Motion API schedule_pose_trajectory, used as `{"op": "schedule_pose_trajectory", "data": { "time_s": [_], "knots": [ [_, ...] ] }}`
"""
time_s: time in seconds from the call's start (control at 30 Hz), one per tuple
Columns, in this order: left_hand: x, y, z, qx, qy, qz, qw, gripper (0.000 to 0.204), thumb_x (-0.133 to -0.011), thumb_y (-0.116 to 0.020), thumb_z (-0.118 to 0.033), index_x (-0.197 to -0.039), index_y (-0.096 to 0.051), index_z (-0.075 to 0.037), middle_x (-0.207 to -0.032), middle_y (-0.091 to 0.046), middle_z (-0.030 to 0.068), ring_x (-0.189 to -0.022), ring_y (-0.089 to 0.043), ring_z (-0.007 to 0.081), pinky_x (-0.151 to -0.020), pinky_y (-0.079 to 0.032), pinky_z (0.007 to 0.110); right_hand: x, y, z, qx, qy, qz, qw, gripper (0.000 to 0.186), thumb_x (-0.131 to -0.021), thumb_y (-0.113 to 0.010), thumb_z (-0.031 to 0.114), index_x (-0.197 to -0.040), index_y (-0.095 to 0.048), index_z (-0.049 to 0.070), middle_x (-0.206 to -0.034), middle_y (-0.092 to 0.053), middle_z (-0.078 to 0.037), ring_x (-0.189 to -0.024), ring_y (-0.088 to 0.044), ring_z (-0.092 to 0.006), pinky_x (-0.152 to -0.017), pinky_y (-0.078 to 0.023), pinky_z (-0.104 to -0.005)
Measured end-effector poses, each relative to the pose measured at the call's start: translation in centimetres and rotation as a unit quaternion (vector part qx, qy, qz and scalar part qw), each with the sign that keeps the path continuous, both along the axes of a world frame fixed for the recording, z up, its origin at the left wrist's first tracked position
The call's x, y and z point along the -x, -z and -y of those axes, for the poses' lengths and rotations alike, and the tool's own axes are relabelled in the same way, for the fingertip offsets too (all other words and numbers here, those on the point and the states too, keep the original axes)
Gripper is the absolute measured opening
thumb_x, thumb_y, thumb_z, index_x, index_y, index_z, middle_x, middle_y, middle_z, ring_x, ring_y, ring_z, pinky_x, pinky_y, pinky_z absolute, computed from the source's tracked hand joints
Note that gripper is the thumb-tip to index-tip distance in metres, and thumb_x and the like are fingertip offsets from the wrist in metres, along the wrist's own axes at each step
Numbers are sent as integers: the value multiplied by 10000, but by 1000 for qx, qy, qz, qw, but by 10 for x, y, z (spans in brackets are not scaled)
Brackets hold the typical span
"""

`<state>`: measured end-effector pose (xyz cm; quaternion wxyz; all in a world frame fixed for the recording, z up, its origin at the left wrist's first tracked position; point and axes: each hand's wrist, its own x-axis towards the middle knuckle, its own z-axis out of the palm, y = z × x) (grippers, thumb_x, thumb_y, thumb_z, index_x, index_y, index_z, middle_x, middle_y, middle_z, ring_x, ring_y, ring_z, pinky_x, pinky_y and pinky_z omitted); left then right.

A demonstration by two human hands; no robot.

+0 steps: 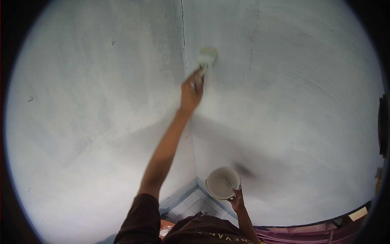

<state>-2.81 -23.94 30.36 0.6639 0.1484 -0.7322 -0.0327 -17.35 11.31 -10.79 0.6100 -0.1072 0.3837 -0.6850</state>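
Observation:
My left hand (191,91) is raised near the wall corner, its fingers closed around the handle of a paintbrush (208,55). The pale, paint-coated bristles are against the right wall (292,81), just beside a dark crack running down the corner. Lower down, my right hand (236,199) grips a small whitish bucket (221,182) by its side and rim, with pale paint inside. The left wall (89,81) shows streaky pale blue-white paint.
Below the corner are white floor tiles (191,203) edged by a blue-grey band. An orange object (166,228) sits by my body at the bottom. A purple, draped-looking item (292,236) lies at the lower right, and dark objects (382,126) stand at the right edge.

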Motion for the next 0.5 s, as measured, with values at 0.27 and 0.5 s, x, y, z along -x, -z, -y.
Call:
{"op": "schedule_pose_trajectory", "data": {
  "time_s": [0.27,0.5],
  "knots": [
    [7,136,-71,-154,-8,7,988,281,-995,-535,-39,-1254,-598,49,-1181,-670,255,-1089,-673,345,-932,-516,363,13,-10,2,-49,-40,-49,997,657,-857,-696,219,-1424,-364,236,-1395,-419,-123,-1290,-453,-372,-920,-499,-590],
    [-11,-41,-90,-132,-47,-72,988,230,-996,-575,-45,-1208,-594,44,-979,-693,176,-867,-657,198,-772,-520,323,17,-17,0,-54,-21,-30,998,678,-863,-691,206,-1443,-343,240,-1392,-433,-145,-1263,-473,-384,-916,-495,-597]
  ]
}}
